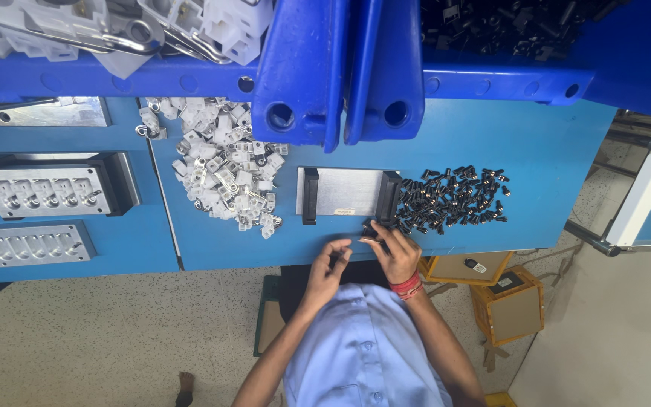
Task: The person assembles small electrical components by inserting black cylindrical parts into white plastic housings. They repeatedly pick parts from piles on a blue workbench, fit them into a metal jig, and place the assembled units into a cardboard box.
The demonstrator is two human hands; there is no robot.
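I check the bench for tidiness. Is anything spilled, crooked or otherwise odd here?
Nothing looks damaged. Two loose heaps lie on the blue table: white parts left of the metal plate, black parts to its right. Both look set out, not spilled. The right hand holds a black part at the edge; the left hand is beside it.

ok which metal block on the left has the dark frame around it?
The upper cavity block: a dark frame surrounds it and small parts sit in its pockets. The lower block is bare metal with empty slots; the flat plate has no cavities.
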